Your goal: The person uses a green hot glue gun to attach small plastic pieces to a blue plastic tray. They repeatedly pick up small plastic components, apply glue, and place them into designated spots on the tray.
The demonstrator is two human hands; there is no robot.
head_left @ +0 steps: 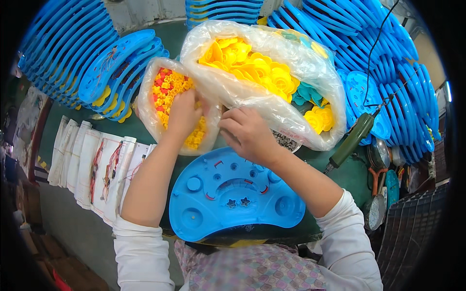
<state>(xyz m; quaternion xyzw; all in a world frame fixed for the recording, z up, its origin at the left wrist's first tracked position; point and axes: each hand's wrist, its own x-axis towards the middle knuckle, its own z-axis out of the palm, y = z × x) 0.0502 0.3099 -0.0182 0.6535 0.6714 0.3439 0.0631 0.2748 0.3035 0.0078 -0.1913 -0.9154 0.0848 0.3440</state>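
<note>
Two hands work at the far edge of a blue plastic panel (233, 199), which lies flat on the desk (82, 228) right in front of the person, its rounded near rim at the desk's near edge. The left hand (183, 114) is sunk into a small clear bag (150, 92) of little yellow and red pieces (167, 87); its fingers are curled down among the pieces, and whether they hold any cannot be told. The right hand (247, 133) rests just beside it, fingers bent and closed against the lower fold of a large clear bag (272, 63) stuffed with yellow flower-shaped parts (247, 63) and a few teal ones (306, 92). The two bags touch and sit just beyond the panel, so the hands have little free room between them.

Left of the panel, white paper strips (82, 160) carrying thin wires lie side by side, running toward the desk's left edge. Stacks of blue panels (63, 43) lean in fans across the far left, and more stacks (388, 63) fill the far right, closing in the far side of the desk. A green electric screwdriver (354, 138) lies tilted to the right of the large bag, its cord rising away. A strip of bare green desk shows on the left near side.
</note>
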